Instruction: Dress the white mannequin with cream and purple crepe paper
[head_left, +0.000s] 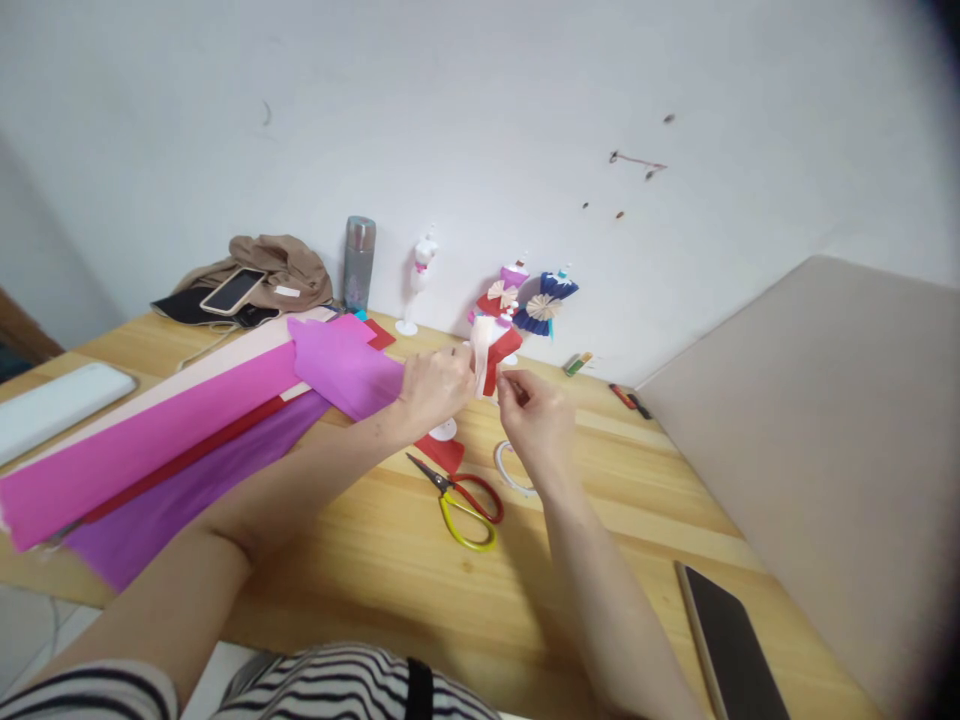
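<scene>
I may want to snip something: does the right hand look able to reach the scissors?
Probably yes: the scissors lie close by on the table, nothing covering their handles, though the right hand is up beside the red piece.

My striped top [352, 685], white with thin black stripes, black vertical band [420, 688] down the front, short striped sleeve [97, 690] on my left arm, forearms and hands bare.

Craft workspace, possibly in a home; exact type unclear. Light wooden table [360, 560] against plain pale wall [450, 130], red-and-yellow-handled scissors [450, 490], long pink and purple sheets [172, 440], small white dress-form stand [421, 270].
</scene>
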